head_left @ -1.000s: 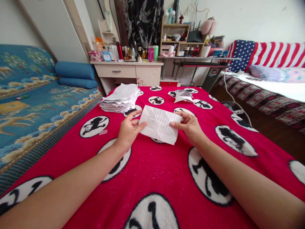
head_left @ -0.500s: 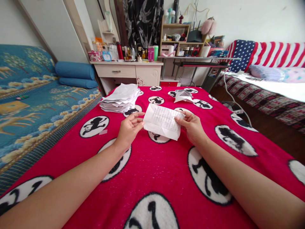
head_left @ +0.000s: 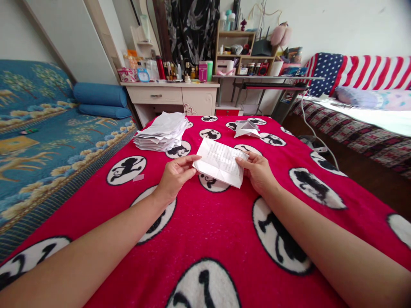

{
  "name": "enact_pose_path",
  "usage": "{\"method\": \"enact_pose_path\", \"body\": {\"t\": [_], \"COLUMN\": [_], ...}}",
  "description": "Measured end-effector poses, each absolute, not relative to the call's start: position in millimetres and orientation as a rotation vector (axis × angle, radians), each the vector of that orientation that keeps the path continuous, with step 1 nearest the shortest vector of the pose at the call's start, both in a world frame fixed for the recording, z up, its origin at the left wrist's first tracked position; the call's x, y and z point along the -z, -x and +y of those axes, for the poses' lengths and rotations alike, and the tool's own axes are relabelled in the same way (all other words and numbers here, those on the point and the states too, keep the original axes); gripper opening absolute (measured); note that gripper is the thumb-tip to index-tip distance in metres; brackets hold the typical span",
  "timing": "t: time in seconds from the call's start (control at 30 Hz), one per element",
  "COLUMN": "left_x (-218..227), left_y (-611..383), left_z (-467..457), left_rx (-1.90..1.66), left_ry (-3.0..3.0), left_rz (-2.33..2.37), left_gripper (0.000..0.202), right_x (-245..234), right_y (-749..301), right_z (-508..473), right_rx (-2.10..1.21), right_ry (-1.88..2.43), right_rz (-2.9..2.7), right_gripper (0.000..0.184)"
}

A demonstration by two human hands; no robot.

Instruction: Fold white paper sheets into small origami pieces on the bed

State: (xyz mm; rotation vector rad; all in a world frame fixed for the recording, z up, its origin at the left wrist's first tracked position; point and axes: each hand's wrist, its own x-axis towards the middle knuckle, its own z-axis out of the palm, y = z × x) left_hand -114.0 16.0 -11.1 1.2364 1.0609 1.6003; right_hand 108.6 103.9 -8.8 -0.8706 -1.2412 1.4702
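Between my hands is a creased sheet of paper (head_left: 220, 162) with rows of writing, held tilted above the red cloth. My right hand (head_left: 258, 171) pinches its right edge between thumb and fingers. At the left edge, my left hand (head_left: 176, 175) has its thumb and fingertips closed on the paper's lower left corner. Behind and to the left lies a thick, uneven stack of papers (head_left: 162, 130). A folded paper piece (head_left: 246, 129) with raised points stands farther back, to the right.
The red cloth (head_left: 199, 231) with black-and-white round patterns covers the surface before me. A small pale scrap (head_left: 138, 177) lies on it at left. Beyond stand a white dresser (head_left: 173, 96) and a desk (head_left: 269, 78); a blue-covered sofa (head_left: 64, 145) flanks the left.
My left hand has moved slightly right, its fingers now closing on the paper's left corner. The sheet's lower edge tilts a little differently; my right hand stays nearly still.
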Motion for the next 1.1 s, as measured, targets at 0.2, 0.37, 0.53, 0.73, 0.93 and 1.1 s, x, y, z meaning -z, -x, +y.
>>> {"method": "enact_pose_path", "body": {"t": [0.2, 0.37, 0.53, 0.73, 0.93, 1.1], "left_x": [9.0, 9.9, 12.1, 10.2, 5.3, 6.1], "left_y": [112.4, 111.5, 113.9, 117.9, 115.1, 112.8], "left_z": [15.4, 17.8, 18.7, 15.7, 11.4, 9.0], "left_rx": [-1.574, -1.613, -1.628, -1.68, -1.665, -1.596], "left_ry": [-1.277, -1.357, -1.358, -1.579, -1.699, -1.435], "left_rz": [1.026, 1.084, 1.237, 1.483, 1.522, 1.31], "left_gripper": [0.044, 0.045, 0.033, 0.021, 0.018, 0.021], "right_x": [9.4, 8.7, 7.5, 8.2, 7.4, -2.1], "right_y": [-108.1, -106.6, -105.0, -105.5, -106.4, -105.5], "right_z": [105.0, 102.4, 98.4, 100.0, 101.5, 97.0], "right_rx": [-1.476, -1.511, -1.53, -1.555, -1.513, -1.528], "right_ry": [0.884, 0.882, 0.874, 0.885, 0.862, 0.904], "right_rz": [-1.229, -1.199, -1.238, -1.223, -1.168, -1.104], "right_gripper": [0.038, 0.035, 0.034, 0.033, 0.045, 0.034]}}
